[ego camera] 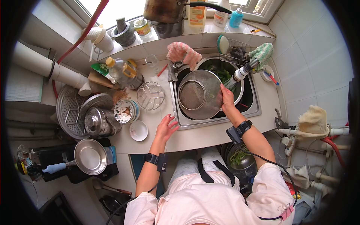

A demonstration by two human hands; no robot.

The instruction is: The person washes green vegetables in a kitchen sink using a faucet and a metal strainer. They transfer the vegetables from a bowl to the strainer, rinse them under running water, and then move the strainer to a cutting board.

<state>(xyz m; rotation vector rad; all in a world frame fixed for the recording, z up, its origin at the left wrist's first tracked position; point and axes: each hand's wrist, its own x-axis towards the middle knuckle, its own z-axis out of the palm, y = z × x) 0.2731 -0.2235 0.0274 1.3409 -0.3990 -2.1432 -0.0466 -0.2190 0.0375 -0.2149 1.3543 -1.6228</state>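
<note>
My right hand (227, 97) grips the right rim of a round metal mesh strainer (208, 108). The strainer is over the left part of the stainless-steel sink (216, 123), and a metal ring shows in its middle. Behind it, partly covered, a metal basin (241, 94) in the sink holds green leafy vegetables (220, 69). Water runs into that basin from the faucet (244, 71). Over the counter's front edge, left of the sink, my left hand (166, 128) is held with fingers apart and nothing in it.
A wire steaming rack (150, 95), a small white bowl (138, 130) and stacked bowls (123, 111) stand left of the sink. A saucepan (90, 156) lies farther left. A pink striped cloth (184, 53) hangs behind the sink; a pot (163, 11) stands on the sill.
</note>
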